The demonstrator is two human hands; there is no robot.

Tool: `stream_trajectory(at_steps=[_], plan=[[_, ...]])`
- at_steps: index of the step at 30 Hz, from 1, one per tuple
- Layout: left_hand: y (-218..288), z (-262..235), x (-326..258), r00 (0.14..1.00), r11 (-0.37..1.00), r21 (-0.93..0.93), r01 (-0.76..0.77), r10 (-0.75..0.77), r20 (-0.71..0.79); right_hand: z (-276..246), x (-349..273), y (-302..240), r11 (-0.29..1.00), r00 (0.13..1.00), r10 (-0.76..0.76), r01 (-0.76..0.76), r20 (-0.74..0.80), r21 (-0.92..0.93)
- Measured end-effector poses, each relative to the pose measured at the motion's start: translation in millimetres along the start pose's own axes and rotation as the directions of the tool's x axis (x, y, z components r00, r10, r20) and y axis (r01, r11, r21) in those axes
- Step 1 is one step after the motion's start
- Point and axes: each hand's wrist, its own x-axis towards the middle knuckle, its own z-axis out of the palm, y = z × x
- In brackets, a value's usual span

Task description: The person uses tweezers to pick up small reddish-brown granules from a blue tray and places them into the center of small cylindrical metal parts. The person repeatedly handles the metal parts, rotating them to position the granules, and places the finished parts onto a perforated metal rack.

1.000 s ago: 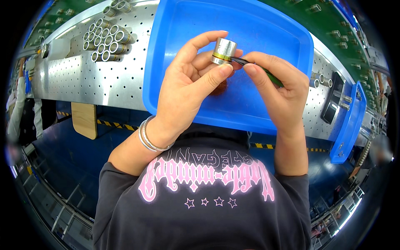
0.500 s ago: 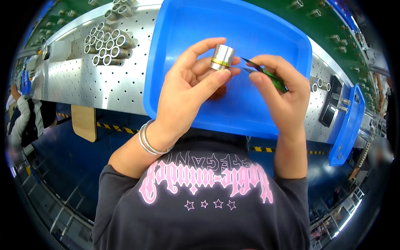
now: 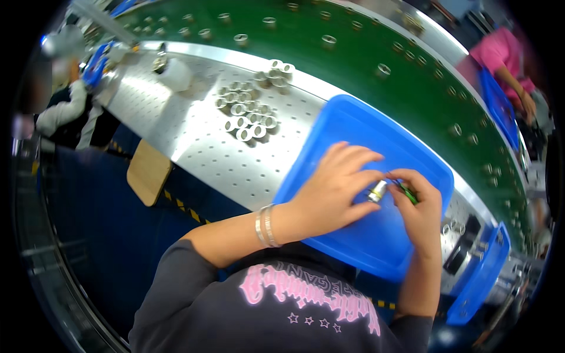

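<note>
Steady work over a blue tray point(image 3: 365, 238)

The left hand point(image 3: 332, 191) forms a thumb-and-finger grip; the right hand point(image 3: 421, 206) pinches a green tool point(image 3: 408, 194). Bracing both and angling the tool away from skin should help control. The silver cylinder point(image 3: 376, 192), pinched in the left above the tray, slants lower left to upper right lengthwise; blur hides its end details.
</note>
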Motion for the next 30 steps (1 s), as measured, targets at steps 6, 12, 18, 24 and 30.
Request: stream_trajectory(at_steps=[6, 12, 18, 24, 30], plan=[[-23.0, 13.7, 22.9, 0.989, 0.967, -0.221, -0.130, 0.110, -0.101, -4.1, 31.3, 6.2, 0.940, 0.987, 0.149, -0.158, 0.054, 0.302], [-36.7, 1.5, 47.3, 0.992, 0.974, -0.190, -0.121, 0.113, -0.054, -7.5, 55.5, 25.8, 0.911, 0.987, 0.149, -0.160, 0.058, 0.381], [-60.4, -7.8, 44.4, 0.988, 0.925, -0.379, 0.007, -0.064, -0.140, -37.3, 125.8, 74.1, 0.980, 0.973, -0.166, 0.146, -0.160, -0.133], [-70.7, -14.4, 51.2, 0.983, 0.881, -0.445, 0.159, -0.183, -0.011, -59.6, 175.7, 112.0, 0.746, 0.982, -0.103, -0.029, -0.158, -0.665], [-64.7, -6.6, 45.6, 0.953, 0.901, -0.429, -0.063, -0.073, -0.294, 7.5, 165.1, 59.5, 0.908, 0.907, -0.272, 0.131, -0.321, -0.398]])
